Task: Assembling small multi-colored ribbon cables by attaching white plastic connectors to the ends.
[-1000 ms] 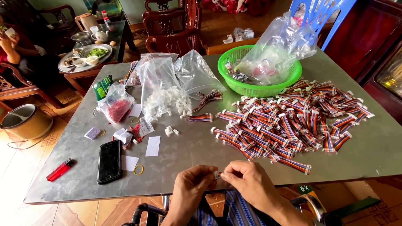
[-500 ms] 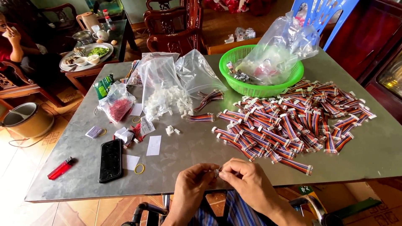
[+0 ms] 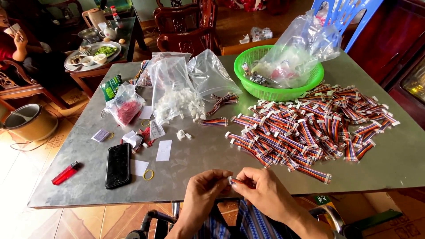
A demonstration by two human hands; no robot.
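My left hand (image 3: 204, 191) and my right hand (image 3: 262, 191) meet at the near edge of the grey metal table (image 3: 199, 159). Together they pinch one short multicoloured ribbon cable (image 3: 234, 180) with a white connector at its end. A large heap of the same striped cables (image 3: 310, 126) lies to the right of centre. A clear bag of small white connectors (image 3: 177, 99) stands at the middle, with a few loose connectors (image 3: 182, 134) in front of it.
A green basket (image 3: 279, 90) holding clear bags sits at the back right. A black phone (image 3: 118, 165), a red lighter (image 3: 65, 173), a rubber band (image 3: 148, 175), paper slips and a bag of red parts (image 3: 125, 108) lie left. A person sits at far left by a low table with dishes.
My hands have stayed at the table's near edge, with only small finger movements on the cable. Everything on the table is where it was.
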